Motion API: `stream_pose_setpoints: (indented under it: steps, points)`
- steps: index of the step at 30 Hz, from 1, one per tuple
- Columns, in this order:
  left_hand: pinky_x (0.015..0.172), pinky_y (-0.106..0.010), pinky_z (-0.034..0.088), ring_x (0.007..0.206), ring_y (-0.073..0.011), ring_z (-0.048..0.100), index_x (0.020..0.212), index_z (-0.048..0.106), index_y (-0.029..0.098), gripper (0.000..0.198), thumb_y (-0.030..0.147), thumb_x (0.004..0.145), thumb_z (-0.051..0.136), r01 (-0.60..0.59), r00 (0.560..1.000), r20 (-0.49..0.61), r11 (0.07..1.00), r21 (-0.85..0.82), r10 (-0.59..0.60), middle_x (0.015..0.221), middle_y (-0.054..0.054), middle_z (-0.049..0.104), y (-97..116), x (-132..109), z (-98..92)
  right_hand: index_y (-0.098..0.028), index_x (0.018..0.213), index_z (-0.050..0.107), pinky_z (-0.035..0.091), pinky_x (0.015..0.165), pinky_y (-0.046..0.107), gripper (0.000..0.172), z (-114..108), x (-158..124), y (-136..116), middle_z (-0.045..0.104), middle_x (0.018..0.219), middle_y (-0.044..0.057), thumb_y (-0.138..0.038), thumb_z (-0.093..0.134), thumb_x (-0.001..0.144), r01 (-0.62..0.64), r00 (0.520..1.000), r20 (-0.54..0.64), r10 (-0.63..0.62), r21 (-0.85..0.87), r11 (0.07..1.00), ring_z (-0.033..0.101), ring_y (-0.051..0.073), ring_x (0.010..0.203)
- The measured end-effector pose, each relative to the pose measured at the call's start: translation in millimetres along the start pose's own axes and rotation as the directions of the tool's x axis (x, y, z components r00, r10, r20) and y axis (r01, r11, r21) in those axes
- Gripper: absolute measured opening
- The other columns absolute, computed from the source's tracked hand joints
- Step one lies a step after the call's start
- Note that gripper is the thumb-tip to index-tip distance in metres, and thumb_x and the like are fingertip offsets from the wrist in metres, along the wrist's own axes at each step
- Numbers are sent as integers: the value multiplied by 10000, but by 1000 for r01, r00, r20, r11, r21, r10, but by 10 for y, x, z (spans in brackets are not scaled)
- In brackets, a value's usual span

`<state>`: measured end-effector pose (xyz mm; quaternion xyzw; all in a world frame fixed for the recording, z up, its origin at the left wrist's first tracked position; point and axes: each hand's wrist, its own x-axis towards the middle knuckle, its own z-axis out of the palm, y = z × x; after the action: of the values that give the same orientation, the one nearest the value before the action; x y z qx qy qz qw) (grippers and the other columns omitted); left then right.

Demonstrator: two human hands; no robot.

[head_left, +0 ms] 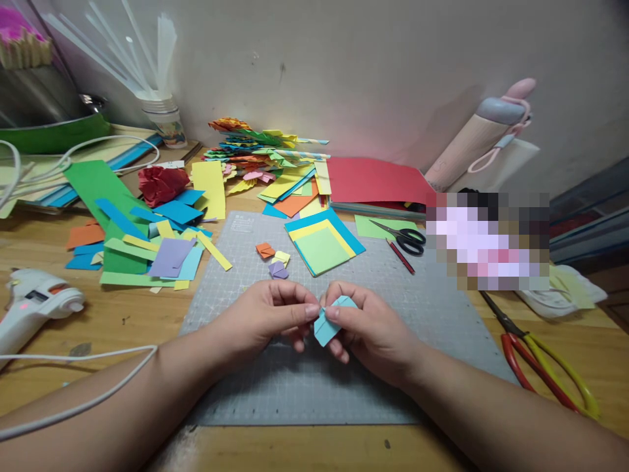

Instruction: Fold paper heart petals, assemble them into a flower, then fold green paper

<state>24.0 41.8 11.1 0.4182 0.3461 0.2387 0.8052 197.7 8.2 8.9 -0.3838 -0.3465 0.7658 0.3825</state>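
Small folded blue paper [328, 324] pinched between left hand [268, 316] and right hand [366, 328] above a grey cutting mat [275, 387], wooden desk [555, 367] against a pale wall, three tiny folded pieces [273, 257] beyond, two scissors [405, 237], glue gun [32, 305] cut off at left, one patch blurred.

No wording is legible; the faint print on the cutting mat [295, 387] is too small.

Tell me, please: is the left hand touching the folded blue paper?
Touching. The head view shows the left hand pinching the upper edge of the folded blue paper, which the right hand also holds.
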Motion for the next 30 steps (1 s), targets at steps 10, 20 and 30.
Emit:
stream_pose_setpoints:
  steps: [10,20,30]
  points:
    - [537,-212,442,531,-80,553,757,652,138,199,335,747,684,9,999,37,999,54,-11,628,-3,648,-12,-3,-18,-191,738,488,382,384,145,212,-11,-27,13,595,527,-44,-307,660,783,47,999,-7,-47,-41,998,527,70,424]
    - [549,-219,419,535,-81,538,749,624,139,202,337,765,661,-5,999,35,996,86,2,624,6,625,-25,-11,-31,-191,744,488,395,409,147,200,-5,-26,9,609,521,-43,-299,646,801,43,999,4,-43,-78,996,540,70,435]
    - [567,-260,447,574,-117,547,747,572,140,236,366,782,629,-32,998,64,997,72,27,642,-9,608,-19,-19,8,-183,741,502,397,394,149,185,-20,-28,19,607,518,-35,-287,646,791,61,998,-3,-62,-74,995,539,76,424]
